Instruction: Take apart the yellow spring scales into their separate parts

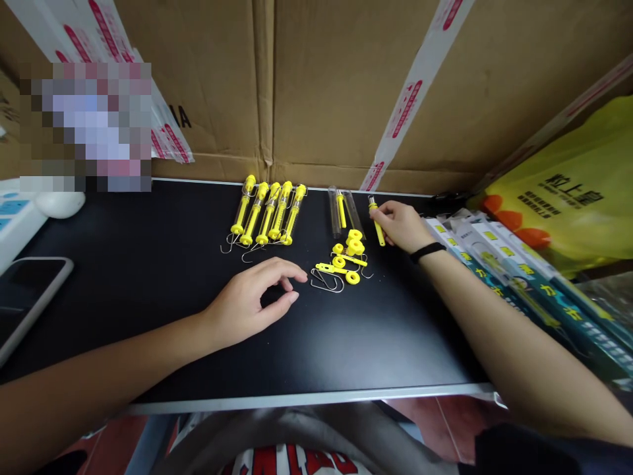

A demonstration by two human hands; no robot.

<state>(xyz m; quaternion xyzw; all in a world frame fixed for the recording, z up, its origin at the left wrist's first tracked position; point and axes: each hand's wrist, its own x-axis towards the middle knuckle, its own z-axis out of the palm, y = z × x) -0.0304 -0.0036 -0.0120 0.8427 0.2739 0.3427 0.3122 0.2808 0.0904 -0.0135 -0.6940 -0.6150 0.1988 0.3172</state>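
My right hand (396, 227) pinches a yellow spring-scale rod (379, 231) with a metal spring at its top, at the back right of the black table. Left of it lie two clear tubes (334, 214) and another yellow rod (341, 211). Nearer to me is a loose heap of yellow caps (354, 245), rings, thin yellow parts and metal hooks (326, 282). My left hand (257, 297) hovers over or rests on the table, thumb and fingers apart, holding nothing; its fingertips are near those hooks. Several assembled spring scales (267, 214) lie in a row further back.
Packaged spring scales (514, 264) and a yellow plastic bag (558, 185) line the right side. A phone (30, 300), a white rounded object (60, 203) and a white device (20, 214) sit at left. Cardboard (321, 86) stands behind the black table (346, 356).
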